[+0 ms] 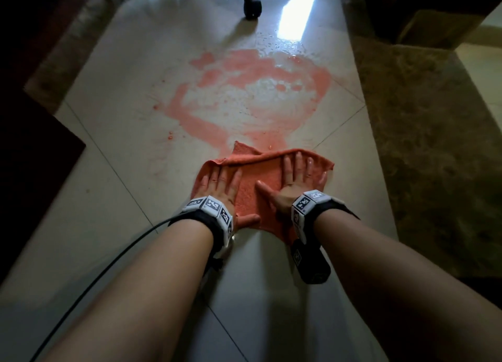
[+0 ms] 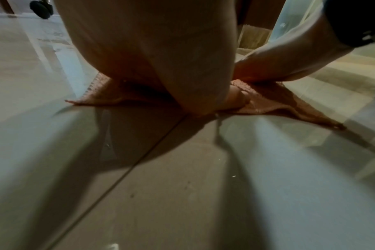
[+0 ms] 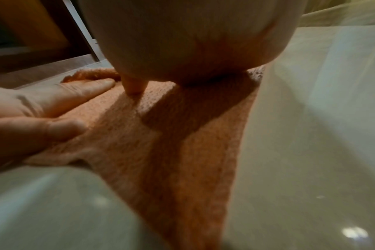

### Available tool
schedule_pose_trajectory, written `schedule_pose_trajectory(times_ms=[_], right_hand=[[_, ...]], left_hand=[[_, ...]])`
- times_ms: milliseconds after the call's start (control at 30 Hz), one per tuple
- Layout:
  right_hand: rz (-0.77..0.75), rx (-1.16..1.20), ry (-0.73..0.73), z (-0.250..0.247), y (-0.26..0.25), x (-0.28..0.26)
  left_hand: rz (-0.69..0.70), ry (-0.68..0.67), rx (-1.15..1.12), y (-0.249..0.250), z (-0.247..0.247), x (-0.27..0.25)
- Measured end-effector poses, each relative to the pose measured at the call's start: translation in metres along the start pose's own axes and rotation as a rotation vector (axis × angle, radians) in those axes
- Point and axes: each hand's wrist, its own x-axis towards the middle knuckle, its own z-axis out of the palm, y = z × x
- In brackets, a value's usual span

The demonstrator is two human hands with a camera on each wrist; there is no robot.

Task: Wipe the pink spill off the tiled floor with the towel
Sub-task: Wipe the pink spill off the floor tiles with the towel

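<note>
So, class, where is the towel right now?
In the head view, the towel lies flat on the floor at the pink spill's near edge, under both hands.

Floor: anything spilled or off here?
Yes. A wide pink spill smears the tiled floor, with stray droplets to its left. Left hand and right hand press the towel flat at its near edge.
</note>
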Motion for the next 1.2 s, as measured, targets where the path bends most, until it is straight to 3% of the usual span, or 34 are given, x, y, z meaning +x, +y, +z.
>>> schedule_pose_trajectory(times_ms=[400, 533, 633, 900, 1067, 1200], right_hand=[[-0.061, 0.050, -0.031, 0.014, 0.013, -0.023], [-0.038, 0.041, -0.030, 0.016, 0.018, -0.029], [-0.013, 0.039, -0.052, 0.016, 0.027, -0.031], [0.126, 0.041, -0.126, 0.004, 0.090, -0.045], [0.253, 0.114, -0.138, 0.005, 0.123, -0.059], [0.382, 0.226, -0.167, 0.003, 0.137, -0.065]], left_hand=[[-0.153, -0.171, 0.079, 0.028, -0.033, -0.010], [0.026, -0.068, 0.137, 0.036, -0.054, -0.007], [0.187, -0.052, 0.244, 0.042, -0.043, -0.007], [0.385, 0.092, 0.347, 0.064, -0.016, 0.004], [0.609, 0.058, 0.412, 0.104, -0.025, 0.030], [0.658, 0.021, 0.396, 0.129, -0.024, 0.041]])
